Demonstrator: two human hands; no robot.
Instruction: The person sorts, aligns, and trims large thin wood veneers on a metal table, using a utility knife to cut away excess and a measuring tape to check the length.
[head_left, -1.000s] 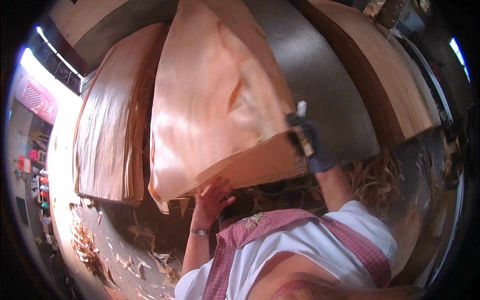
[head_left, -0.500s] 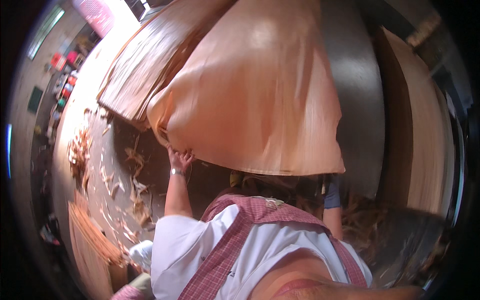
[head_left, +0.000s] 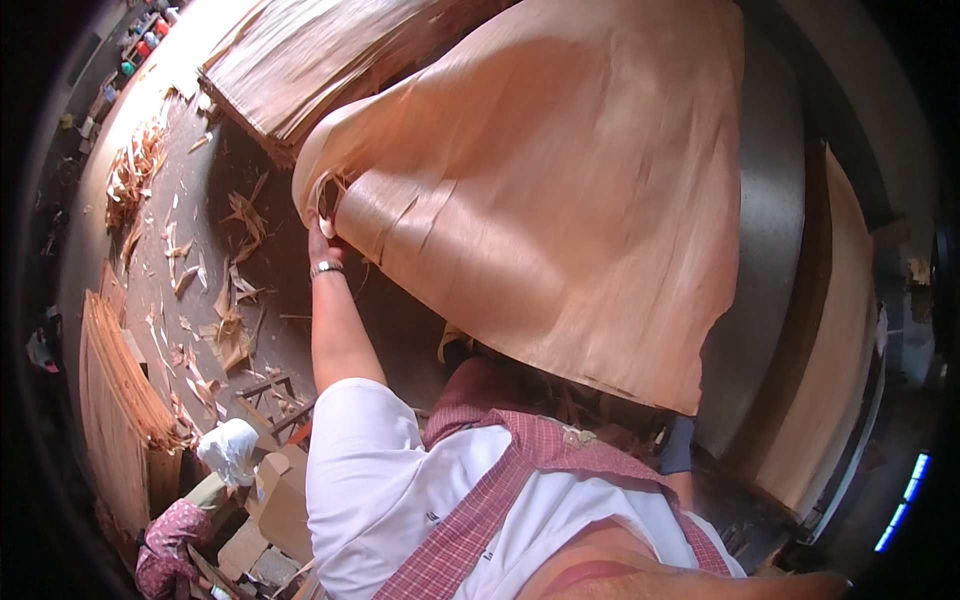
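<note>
The wide, thin wood sheet (head_left: 560,200) spans the middle of the frame, its left end curled over. The left hand (head_left: 324,244) seems clamped on that curled edge; the right hand is hidden behind the lower right corner, only a blue cuff (head_left: 677,447) showing, so I cannot tell its grip. The hands are probably set well apart because so floppy a sheet would fold if held at one point. A smooth grey surface (head_left: 775,260) lies between it and the right-hand stack (head_left: 830,350); another wood pile (head_left: 330,70) fills the upper left. Scraps (head_left: 232,338) litter the dark floor (head_left: 290,262); at lower left another person (head_left: 172,540) is near a cardboard box (head_left: 285,500).
</note>
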